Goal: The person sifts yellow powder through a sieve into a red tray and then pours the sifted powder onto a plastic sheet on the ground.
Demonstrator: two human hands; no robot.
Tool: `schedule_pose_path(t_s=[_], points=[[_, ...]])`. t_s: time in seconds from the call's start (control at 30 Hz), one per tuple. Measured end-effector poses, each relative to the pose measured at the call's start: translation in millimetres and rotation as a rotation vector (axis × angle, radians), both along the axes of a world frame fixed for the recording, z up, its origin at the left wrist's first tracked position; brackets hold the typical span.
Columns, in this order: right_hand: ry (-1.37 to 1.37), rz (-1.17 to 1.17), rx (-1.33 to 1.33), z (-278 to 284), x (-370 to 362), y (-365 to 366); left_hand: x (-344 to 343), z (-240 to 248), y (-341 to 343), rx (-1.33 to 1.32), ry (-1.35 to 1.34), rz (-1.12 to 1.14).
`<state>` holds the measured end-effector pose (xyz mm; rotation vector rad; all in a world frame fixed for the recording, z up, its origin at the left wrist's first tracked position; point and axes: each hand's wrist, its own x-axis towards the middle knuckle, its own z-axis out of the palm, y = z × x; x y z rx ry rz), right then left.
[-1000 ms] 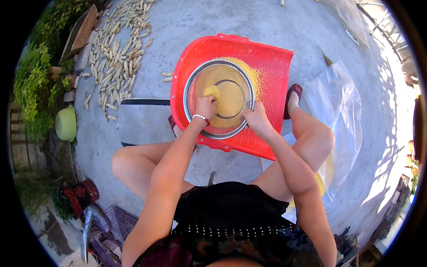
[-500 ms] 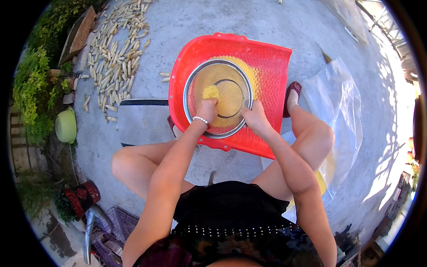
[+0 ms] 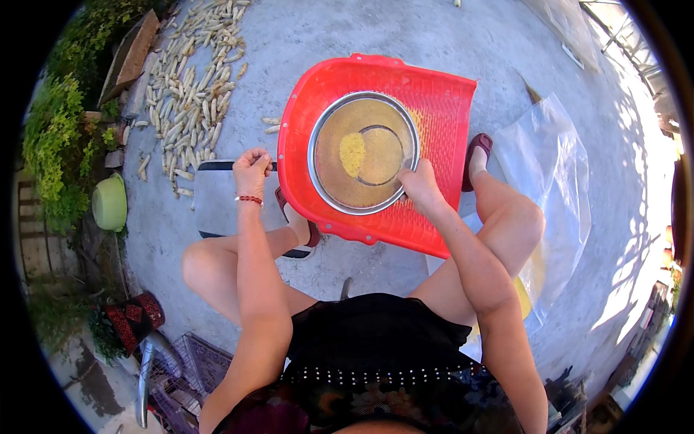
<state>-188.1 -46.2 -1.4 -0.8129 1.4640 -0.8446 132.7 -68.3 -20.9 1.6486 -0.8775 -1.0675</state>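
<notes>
In the head view, the sieve [image 3: 329, 158] lay in the middle of the upper half of the frame, over the red tray [image 3: 448, 108]; whether its base rested there or was held just above, one could not tell. The person's right hand [image 3: 420, 186] was closed on the sieve's lower-right rim, thumb uppermost; the left hand [image 3: 253, 171] was well apart from the sieve, just beyond the tray's left edge, its fingers curled narrow; whether anything was pinched in them could not be told.

The yellow heap [image 3: 352, 154] lay on the mesh, a little left of the sieve's centre; it was oval, its long axis running roughly up and down the frame; from the left hand it lay to the right and slightly higher, with the tray's wall and the sieve's rim between; from the right hand it lay to the left and higher, and that hand was the nearer. The sieve, being round, had no long axis; yellow grain [image 3: 418, 122] showed on the tray beside its upper-right rim; pale cobs [image 3: 189, 94] were strewn at the upper left.
</notes>
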Motion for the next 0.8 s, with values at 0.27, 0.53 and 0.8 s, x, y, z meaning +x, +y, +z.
schedule_pose_path(t_s=[0.27,0.53,0.8], points=[[-0.034,0.061,0.025,-1,0,0,24,-34,23,-0.188,-1.035,0.325],[-0.014,0.050,-0.035,3,9,4,-108,-53,-6,-0.317,-0.763,-0.399],[0.057,0.176,-0.029,-11,4,10,-129,-80,-28,-0.225,-0.851,-0.466]])
